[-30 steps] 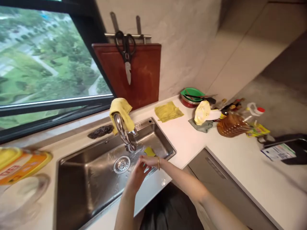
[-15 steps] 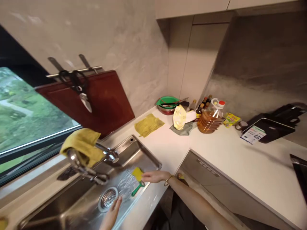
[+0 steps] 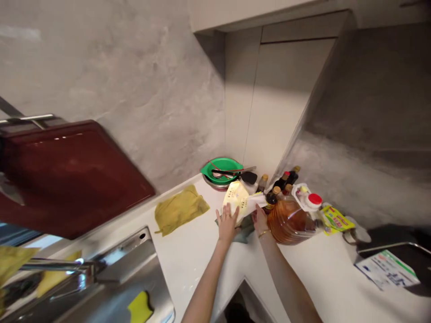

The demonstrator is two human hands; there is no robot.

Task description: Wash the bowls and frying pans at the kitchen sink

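Observation:
A pale yellow piece with small holes (image 3: 236, 192), joined or laid against a white part (image 3: 255, 202), leans on the counter over a grey-green cloth (image 3: 243, 234). My left hand (image 3: 228, 223) rests on its near face, fingers spread. Beside the lower edge of the white part is my right hand (image 3: 259, 220), fingers stretched out and partly hidden; it appears to touch that edge. To its right stands a large oil jug (image 3: 288, 220) with a red cap. Further left a yellow cloth (image 3: 182, 208) lies flat on the counter.
A green colander (image 3: 208, 169) holding utensils sits in the corner, near several sauce bottles (image 3: 283, 181). At lower left is the steel sink (image 3: 134, 264) with a yellow sponge (image 3: 139, 307) and the faucet (image 3: 81, 269). A yellow packet (image 3: 336, 220) lies at right.
Both hands have left the sink and moved right to the pale yellow perforated piece. The view has turned right and closer to the corner.

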